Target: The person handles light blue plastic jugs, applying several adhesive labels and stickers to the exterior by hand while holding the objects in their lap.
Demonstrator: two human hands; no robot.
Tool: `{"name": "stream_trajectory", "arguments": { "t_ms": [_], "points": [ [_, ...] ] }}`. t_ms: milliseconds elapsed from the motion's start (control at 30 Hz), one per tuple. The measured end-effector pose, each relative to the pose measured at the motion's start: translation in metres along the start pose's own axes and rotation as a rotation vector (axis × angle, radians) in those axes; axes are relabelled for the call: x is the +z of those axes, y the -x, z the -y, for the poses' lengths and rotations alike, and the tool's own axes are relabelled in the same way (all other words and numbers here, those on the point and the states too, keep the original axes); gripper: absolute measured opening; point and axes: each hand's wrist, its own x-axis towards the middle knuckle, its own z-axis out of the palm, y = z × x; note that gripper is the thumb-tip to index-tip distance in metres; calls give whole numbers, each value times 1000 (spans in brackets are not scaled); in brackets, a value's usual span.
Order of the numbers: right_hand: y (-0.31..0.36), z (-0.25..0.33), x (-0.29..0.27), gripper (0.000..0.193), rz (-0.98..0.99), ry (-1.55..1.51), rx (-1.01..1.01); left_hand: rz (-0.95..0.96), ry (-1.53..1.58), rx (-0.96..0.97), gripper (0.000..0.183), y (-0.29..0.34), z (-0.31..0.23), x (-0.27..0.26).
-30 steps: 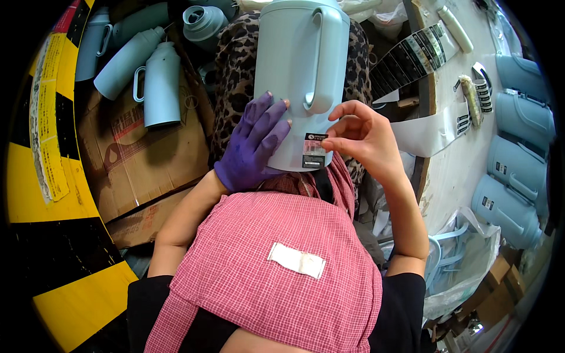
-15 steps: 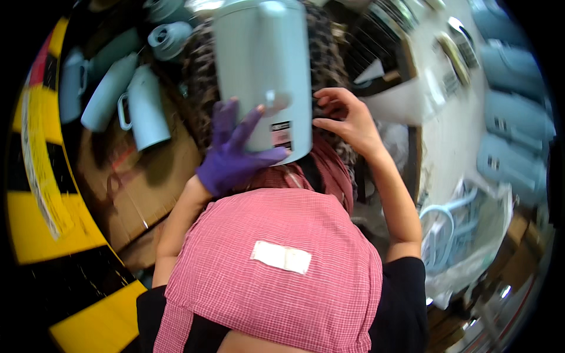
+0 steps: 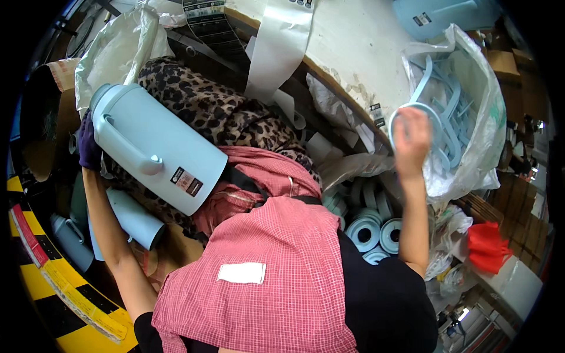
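A light blue jug (image 3: pixel 162 150) with a side handle and a small label lies slanted across my lap. My left hand (image 3: pixel 88 141), in a purple glove, is wrapped around the jug's top end; some of its fingers are hidden behind it. My right hand (image 3: pixel 412 135) is bare and smeared by motion. It is over a light blue ring-shaped plastic part (image 3: pixel 436 126) at the edge of a clear plastic bag (image 3: pixel 493 132). Whether its fingers grip that ring, I cannot tell. More curved light blue handles (image 3: pixel 456 106) fill the bag.
A white worktop (image 3: pixel 353 47) carries a strip of labels (image 3: pixel 279 53) and another blue jug (image 3: pixel 441 17). Round blue lids (image 3: pixel 362 232) are stacked below my right arm. More jugs (image 3: pixel 132 215) lie at left by yellow-black floor tape (image 3: pixel 70 309). A red cloth (image 3: pixel 487 247) is at right.
My right hand has left the jug and moved right to the bag. The jug has tilted over to the left, and my left hand has shifted from its lower part to its top end.
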Motion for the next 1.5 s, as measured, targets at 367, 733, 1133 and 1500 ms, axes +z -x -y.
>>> {"name": "stream_trajectory", "arguments": {
  "t_ms": [367,733,1133,1500],
  "points": [
    [-53,-15,21,21,-176,-173,-27,-178,708,-538,21,-58,-131,-129],
    [-286,46,234,25,5,-336,-301,-140,660,-492,22,-61,-180,-136],
    [-279,52,216,19,101,-411,-358,-116,93,177,40,-226,-293,-49],
    [-346,35,238,45,-37,-123,-509,136,135,365,78,-240,-420,53]
  ]
}}
